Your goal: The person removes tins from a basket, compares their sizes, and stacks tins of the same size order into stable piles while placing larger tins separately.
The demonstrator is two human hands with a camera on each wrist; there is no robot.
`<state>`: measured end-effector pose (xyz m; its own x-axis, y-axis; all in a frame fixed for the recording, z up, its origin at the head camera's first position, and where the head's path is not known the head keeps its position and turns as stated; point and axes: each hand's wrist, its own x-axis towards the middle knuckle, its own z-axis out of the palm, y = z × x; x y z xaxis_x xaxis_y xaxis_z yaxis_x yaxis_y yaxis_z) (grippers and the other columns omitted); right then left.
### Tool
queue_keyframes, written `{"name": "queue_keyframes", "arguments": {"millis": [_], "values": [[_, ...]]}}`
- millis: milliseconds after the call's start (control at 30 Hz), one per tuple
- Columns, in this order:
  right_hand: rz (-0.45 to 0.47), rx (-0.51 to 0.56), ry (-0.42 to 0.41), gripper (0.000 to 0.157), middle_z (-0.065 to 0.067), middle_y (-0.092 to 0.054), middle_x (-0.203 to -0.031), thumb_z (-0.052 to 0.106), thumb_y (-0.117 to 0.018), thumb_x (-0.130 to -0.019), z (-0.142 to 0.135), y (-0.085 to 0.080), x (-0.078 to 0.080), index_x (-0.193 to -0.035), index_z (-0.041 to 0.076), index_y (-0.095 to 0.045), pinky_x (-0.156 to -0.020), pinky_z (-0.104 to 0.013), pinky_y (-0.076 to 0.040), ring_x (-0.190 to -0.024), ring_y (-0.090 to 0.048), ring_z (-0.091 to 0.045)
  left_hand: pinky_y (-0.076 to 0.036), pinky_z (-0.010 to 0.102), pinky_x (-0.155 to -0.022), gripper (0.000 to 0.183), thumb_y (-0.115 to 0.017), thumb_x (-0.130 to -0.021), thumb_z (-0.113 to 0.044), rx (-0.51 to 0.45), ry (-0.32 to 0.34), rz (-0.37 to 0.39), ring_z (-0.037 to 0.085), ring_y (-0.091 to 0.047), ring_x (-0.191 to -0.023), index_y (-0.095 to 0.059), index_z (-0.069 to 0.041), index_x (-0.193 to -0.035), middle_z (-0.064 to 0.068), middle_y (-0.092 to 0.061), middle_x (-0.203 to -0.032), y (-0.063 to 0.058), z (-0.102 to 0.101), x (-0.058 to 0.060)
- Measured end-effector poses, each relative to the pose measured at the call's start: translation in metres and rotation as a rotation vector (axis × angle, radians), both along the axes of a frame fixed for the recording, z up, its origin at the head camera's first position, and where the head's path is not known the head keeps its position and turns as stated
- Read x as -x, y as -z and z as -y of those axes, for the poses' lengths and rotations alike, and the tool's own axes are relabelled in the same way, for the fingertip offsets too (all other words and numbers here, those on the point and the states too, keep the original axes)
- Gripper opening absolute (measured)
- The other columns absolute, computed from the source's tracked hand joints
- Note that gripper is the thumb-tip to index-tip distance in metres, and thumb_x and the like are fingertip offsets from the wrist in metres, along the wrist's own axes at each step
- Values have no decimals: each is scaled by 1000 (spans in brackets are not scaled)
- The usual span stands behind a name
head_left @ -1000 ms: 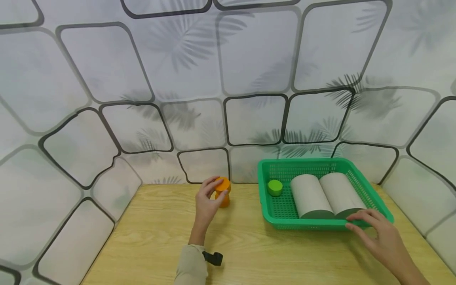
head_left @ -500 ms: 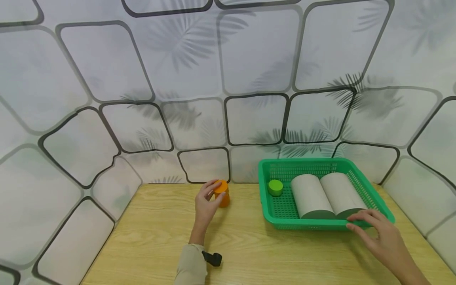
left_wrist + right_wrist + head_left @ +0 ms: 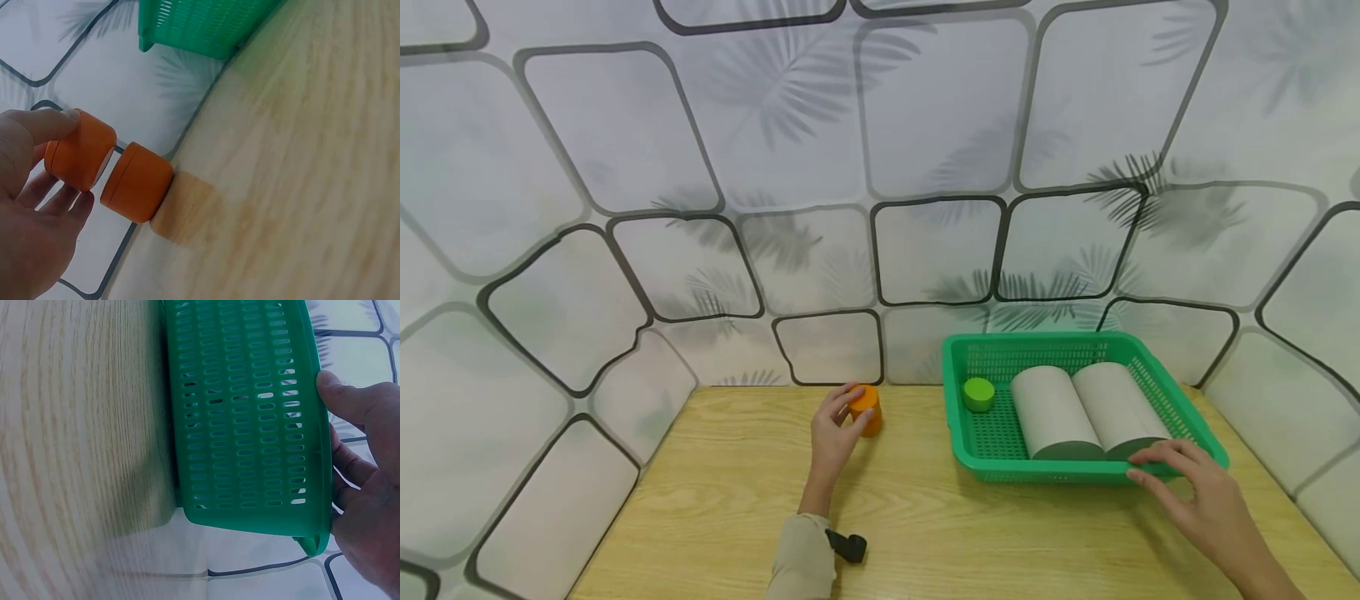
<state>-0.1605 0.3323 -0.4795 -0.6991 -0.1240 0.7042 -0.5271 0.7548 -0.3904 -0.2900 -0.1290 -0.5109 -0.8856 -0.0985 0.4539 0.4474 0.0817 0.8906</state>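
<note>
My left hand grips a small round orange container, fingers and thumb on its sides. A second orange container of like size stands on the table right below it. The left wrist view shows a narrow gap between the two. In the head view the upper one covers most of the lower. My right hand pinches the front rim of a green plastic basket near its right corner, with the thumb outside. The right wrist view shows the thumb at the rim of the slotted wall.
Inside the basket lie two big white cylinders with green ends, side by side. A small light-green round container sits at the basket's left. The wooden table ends at a patterned cloth behind. A black strap is on the left wrist.
My left hand has lowered the upper orange container, bringing it closer over the lower one. The right hand stays on the basket rim.
</note>
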Motion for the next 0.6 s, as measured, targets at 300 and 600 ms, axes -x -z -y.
{"name": "queue_keyframes", "arguments": {"millis": [300,600], "values": [[3,-3,2,41,6,-65,-100,-14,-87,-64,1,-2,1,-94,12,-76,-91,-3,-32,-103,-50,9,-42,60,-106,32,-73,-85,18,10,13,7,51,-53,-127,-66,20,-116,37,-55,-133,-20,-3,-16],[-3,-12,6,41,7,-65,-99,-13,-88,-63,1,-2,-1,-93,12,-76,-90,-3,-33,-102,-51,9,-42,62,-105,32,-73,-87,15,32,16,38,50,-53,-128,-66,19,-118,33,-56,-135,-18,-1,-16]]}}
